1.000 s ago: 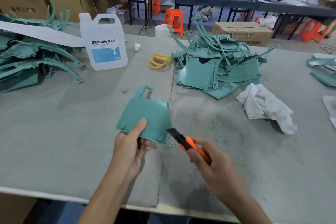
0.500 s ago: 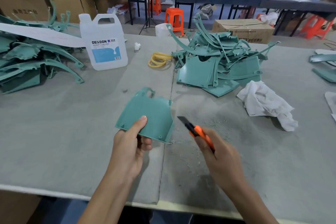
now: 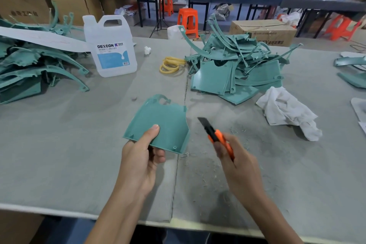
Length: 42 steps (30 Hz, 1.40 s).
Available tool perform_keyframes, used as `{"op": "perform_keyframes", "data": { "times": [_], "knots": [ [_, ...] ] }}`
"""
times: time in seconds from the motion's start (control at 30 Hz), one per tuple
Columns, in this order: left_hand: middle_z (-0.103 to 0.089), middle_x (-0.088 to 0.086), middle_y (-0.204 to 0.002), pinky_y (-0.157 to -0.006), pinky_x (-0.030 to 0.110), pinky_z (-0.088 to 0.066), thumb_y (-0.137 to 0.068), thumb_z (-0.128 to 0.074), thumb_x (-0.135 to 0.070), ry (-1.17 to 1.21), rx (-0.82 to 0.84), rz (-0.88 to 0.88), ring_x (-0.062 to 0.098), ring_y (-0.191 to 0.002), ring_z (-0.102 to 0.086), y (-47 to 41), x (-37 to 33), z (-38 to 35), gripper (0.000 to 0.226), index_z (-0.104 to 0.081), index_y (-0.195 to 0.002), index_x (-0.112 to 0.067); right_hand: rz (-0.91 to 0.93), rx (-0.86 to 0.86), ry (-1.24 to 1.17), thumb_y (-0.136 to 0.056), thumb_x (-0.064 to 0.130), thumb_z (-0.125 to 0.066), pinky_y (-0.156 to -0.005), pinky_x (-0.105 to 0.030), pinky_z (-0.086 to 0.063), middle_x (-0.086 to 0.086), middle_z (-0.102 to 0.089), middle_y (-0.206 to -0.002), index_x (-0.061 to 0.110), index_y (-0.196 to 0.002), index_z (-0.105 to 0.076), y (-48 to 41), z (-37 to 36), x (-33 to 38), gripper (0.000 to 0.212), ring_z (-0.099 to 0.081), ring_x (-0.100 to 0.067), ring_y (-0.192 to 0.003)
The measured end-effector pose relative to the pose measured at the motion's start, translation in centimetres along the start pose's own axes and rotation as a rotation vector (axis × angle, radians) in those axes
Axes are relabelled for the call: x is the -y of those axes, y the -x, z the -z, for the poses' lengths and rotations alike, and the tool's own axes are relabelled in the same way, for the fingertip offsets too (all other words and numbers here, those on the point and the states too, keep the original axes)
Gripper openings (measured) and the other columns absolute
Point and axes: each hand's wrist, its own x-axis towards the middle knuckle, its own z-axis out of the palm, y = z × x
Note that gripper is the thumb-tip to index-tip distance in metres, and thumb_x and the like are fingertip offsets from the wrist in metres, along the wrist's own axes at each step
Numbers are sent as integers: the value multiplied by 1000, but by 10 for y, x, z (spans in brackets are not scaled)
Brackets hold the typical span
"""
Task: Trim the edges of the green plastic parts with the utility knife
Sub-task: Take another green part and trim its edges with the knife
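Observation:
My left hand [image 3: 141, 161] grips a flat green plastic part [image 3: 168, 123] by its near edge, thumb on top, and holds it a little above the grey table [image 3: 59, 144]. In my right hand [image 3: 240, 166] is an orange utility knife [image 3: 214, 134] with its dark blade out, pointing up and to the left. The blade tip is a short way right of the part's right edge and does not touch it. A pile of green parts [image 3: 237, 65] lies further back, right of centre. Another heap of green parts [image 3: 29, 65] covers the far left.
A white DEXCON jug [image 3: 111, 49] stands at the back left. Yellow bands [image 3: 171, 64] lie near the centre pile, a crumpled white cloth [image 3: 287, 111] to the right. Plastic shavings litter the table by my right hand. Cardboard boxes, orange stools and other tables stand behind.
My right hand has drawn the knife away from the part's lower right edge, to the right and upward. The left hand still holds the part in much the same place.

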Motion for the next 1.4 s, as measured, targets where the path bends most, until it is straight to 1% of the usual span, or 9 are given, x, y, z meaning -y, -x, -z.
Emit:
{"op": "perform_keyframes", "data": {
  "times": [0.13, 0.33, 0.47, 0.57, 0.7, 0.87, 1.07, 1.23, 1.4],
  "knots": [
    [-65, 1, -64, -35, 18, -41, -93, -68, -14, -12, -31, -37, 9, -39, -50, 0, 0, -4, 7, -70, -98, -10, 10, 72, -209, -90, 80, -40, -53, -45, -53, 2, -64, -76, 58, -113, -55, 8, -9, 8, 35, -58, -14, -58],
    [-65, 1, -62, -34, 18, -41, -92, -69, -14, 5, -45, 17, 8, -38, -51, 0, -3, -5, 4, -72, -91, -12, 81, 179, -199, -95, 76, -40, -53, -27, -43, 11, -60, -76, 56, -115, -55, 11, -13, 6, 32, -54, -9, -59],
    [-63, -1, -60, -33, 18, -40, -91, -68, -14, 14, -44, 17, 8, -37, -49, 4, -7, -3, 2, -69, -93, -13, -102, 107, -172, -97, 62, -45, -52, -41, -49, 5, -65, -77, 54, -102, -56, -8, -8, 7, 15, -57, -18, -57],
    [-63, 1, -62, -36, 19, -43, -93, -67, -15, -11, -34, -48, 8, -40, -50, 10, -5, -6, 5, -70, -97, -12, -270, 139, -511, -99, 52, -55, -51, -35, -53, 2, -67, -77, 44, -101, -64, -8, -7, 18, 12, -59, -21, -61],
    [-65, 3, -66, -41, 21, -49, -95, -66, -18, -6, -45, -74, 10, -44, -52, 18, 2, -13, 10, -70, -102, -11, -396, 322, -960, -82, 67, -69, -54, -28, -50, -3, -66, -81, 28, -108, -68, 4, -13, 41, 47, -57, -16, -63],
    [-73, 5, -79, -48, 24, -52, -92, -68, -29, -38, 27, -42, 12, -55, -61, 28, 12, -14, 21, -71, -105, -12, -427, 207, -1095, -73, 25, -89, -43, -27, -41, -5, -55, -65, 27, -86, -74, 2, -24, 50, 20, -49, -16, -47],
    [-78, 3, -100, -64, 29, -59, -81, -65, -40, 2, 97, 5, 15, -82, -73, 17, -5, 13, 28, -81, -94, -21, -479, 131, -1080, -72, 17, -85, -41, -26, -40, -9, -59, -67, 23, -83, -77, -14, -9, 33, 15, -50, -16, -48],
    [-65, 10, -67, -45, 21, -47, -90, -64, -3, -357, 198, 61, 14, -50, -56, 5, -11, 40, 8, -71, -86, -6, -422, 154, -956, -76, 22, -81, -43, -25, -43, -6, -62, -70, 23, -85, -78, -31, 3, 16, 10, -55, -15, -52],
    [-69, 10, -67, -49, 22, -54, -92, -64, 0, -363, 128, 20, 13, -52, -63, -10, 0, 39, 7, -67, -99, -1, -340, 164, -579, -88, 49, -74, -50, -31, -51, -4, -70, -78, 23, -96, -72, -34, 3, 8, 27, -62, -10, -62]
  ]
}}
